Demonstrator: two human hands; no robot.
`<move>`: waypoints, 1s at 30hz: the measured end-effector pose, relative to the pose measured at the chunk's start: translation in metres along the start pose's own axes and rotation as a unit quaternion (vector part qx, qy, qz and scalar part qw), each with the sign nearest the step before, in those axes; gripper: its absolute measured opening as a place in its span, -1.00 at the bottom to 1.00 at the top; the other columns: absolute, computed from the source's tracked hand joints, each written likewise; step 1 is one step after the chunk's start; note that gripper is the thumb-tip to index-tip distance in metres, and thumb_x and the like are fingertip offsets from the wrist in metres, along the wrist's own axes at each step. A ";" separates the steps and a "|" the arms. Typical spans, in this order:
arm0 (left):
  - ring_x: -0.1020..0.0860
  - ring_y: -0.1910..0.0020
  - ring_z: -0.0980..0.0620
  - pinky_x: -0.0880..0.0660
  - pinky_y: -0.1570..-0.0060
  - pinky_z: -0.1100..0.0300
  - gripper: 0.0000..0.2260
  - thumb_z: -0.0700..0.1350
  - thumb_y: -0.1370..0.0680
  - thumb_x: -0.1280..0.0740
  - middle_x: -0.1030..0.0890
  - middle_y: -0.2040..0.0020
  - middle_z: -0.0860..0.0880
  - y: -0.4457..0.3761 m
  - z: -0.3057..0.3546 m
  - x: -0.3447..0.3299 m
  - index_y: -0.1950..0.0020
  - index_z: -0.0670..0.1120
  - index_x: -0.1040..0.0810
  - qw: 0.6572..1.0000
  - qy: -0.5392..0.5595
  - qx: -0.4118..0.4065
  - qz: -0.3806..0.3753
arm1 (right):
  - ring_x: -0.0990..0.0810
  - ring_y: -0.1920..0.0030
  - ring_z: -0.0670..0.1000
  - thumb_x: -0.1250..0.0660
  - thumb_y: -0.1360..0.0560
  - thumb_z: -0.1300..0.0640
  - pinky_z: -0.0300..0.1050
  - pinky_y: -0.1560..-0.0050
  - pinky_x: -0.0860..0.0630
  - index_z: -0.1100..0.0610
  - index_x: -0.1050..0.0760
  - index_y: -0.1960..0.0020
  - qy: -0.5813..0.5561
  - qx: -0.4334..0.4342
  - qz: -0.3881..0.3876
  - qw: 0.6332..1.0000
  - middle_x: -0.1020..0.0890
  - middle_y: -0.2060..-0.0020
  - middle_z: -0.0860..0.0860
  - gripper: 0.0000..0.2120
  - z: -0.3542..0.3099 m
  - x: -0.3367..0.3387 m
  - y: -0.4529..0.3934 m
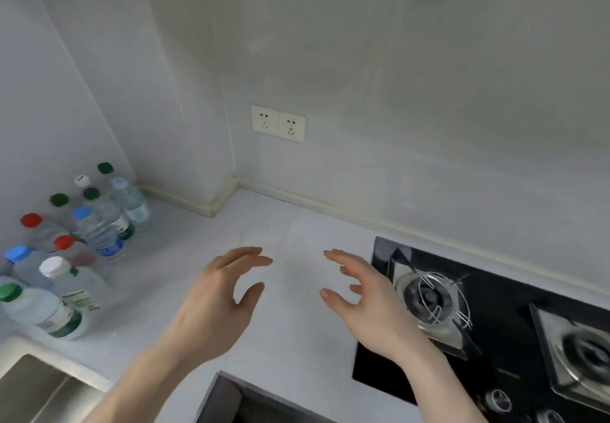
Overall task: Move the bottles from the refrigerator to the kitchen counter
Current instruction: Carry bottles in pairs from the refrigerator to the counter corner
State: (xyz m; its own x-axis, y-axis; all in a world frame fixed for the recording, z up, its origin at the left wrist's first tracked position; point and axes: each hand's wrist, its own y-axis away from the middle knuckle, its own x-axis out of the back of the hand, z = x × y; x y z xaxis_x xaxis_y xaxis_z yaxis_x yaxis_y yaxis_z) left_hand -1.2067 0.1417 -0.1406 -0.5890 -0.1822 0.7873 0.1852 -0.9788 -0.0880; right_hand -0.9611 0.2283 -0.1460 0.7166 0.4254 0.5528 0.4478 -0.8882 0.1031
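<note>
both hands hover over the bare middle of the counter (297,224), holding nothing. the left hand (214,297) and the right hand (366,297) face each other with fingers spread and loosely bent, thumbs apart from the fingers, a gap of counter between them. that pose suits hands free between loads rather than a grip on anything.

the bottles (66,251) stand upright in a tight cluster at the far left of the counter, packed into the corner against the wall. that placing looks meant to leave the middle free and keep them well apart from the stove (495,317) on the right. their caps are green, red, blue and white; the plastic is clear. the refrigerator is not in view, so how many bottles remain there cannot be told.

several bottles carry labels, green-and-white or blue, but the print is too small and blurred to read, and no brand can be made out. two sockets (278,123) sit on the far wall.
</note>
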 end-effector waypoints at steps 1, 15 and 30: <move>-0.35 -0.39 0.27 -0.33 -0.37 0.27 -0.68 -0.03 -0.63 -0.33 -0.38 -0.40 0.41 -0.001 0.010 -0.008 -0.34 0.29 -0.50 1.000 0.001 -0.009 -0.009 | -0.40 -0.36 -0.37 -0.44 -0.58 -0.03 -0.30 -0.40 -0.41 -0.37 -0.39 -0.44 0.000 -0.007 0.010 1.000 -0.36 -0.43 -0.46 -0.49 0.006 0.009 0.009; -0.21 -0.31 0.55 -0.10 -0.24 0.63 -0.65 -0.08 -0.63 -0.32 -0.37 -0.35 0.46 -0.031 0.137 -0.134 -0.34 0.29 -0.48 0.949 0.014 -0.229 -0.216 | -0.26 -0.46 -0.43 -0.43 -0.57 -0.07 -0.17 -0.54 -0.31 -0.34 -0.32 -0.51 -0.045 -0.162 0.237 0.957 -0.34 -0.42 -0.51 -0.43 0.094 0.101 0.167; -0.28 -0.36 0.41 -0.24 -0.33 0.35 -0.68 -0.03 -0.63 -0.35 -0.36 -0.36 0.47 0.000 0.280 -0.229 -0.33 0.29 -0.50 0.783 0.066 -0.489 -0.378 | -0.32 -0.46 -0.36 -0.45 -0.56 -0.07 -0.07 -0.53 -0.35 -0.37 -0.37 -0.45 -0.011 -0.345 0.516 0.784 -0.35 -0.46 -0.43 -0.48 0.086 0.093 0.343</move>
State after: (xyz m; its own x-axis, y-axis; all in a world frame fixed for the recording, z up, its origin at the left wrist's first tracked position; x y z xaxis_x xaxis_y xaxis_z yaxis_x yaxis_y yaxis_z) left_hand -0.8518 0.2102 -0.1501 -0.3273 0.5403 0.7752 -0.9092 -0.4035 -0.1027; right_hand -0.6951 -0.0218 -0.1305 0.5196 -0.5845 0.6232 -0.7668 -0.6407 0.0383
